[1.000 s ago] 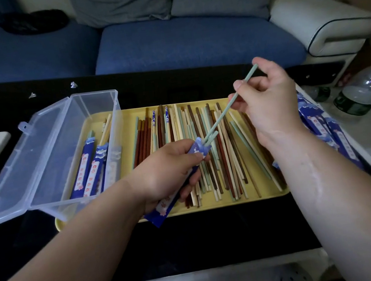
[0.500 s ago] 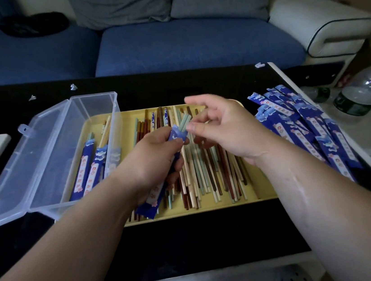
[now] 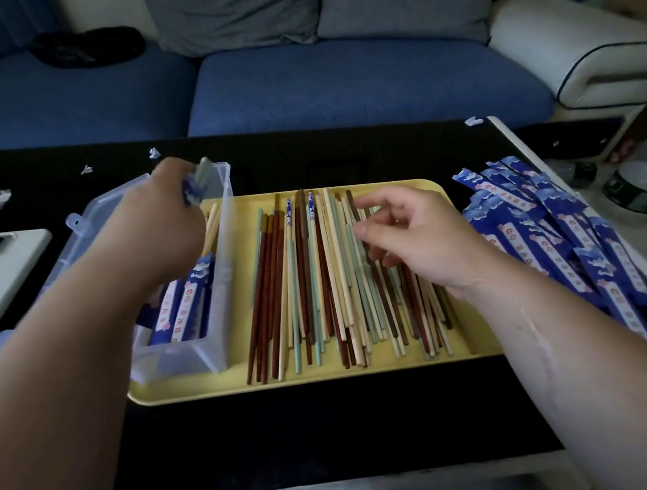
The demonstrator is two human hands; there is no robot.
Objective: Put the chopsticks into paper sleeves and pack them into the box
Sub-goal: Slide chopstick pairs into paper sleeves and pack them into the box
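Head view: sleeved chopsticks (image 3: 200, 173) pinched in left grip (image 3: 162, 220) above clear box (image 3: 230, 265), right grip (image 3: 415, 236) loosely spread.

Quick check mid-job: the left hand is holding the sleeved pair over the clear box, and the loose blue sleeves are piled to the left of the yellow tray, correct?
Not quite. In the head view the left hand does hold the sleeved pair over the clear box, but the loose blue sleeves are piled to the right of the yellow tray, not the left.
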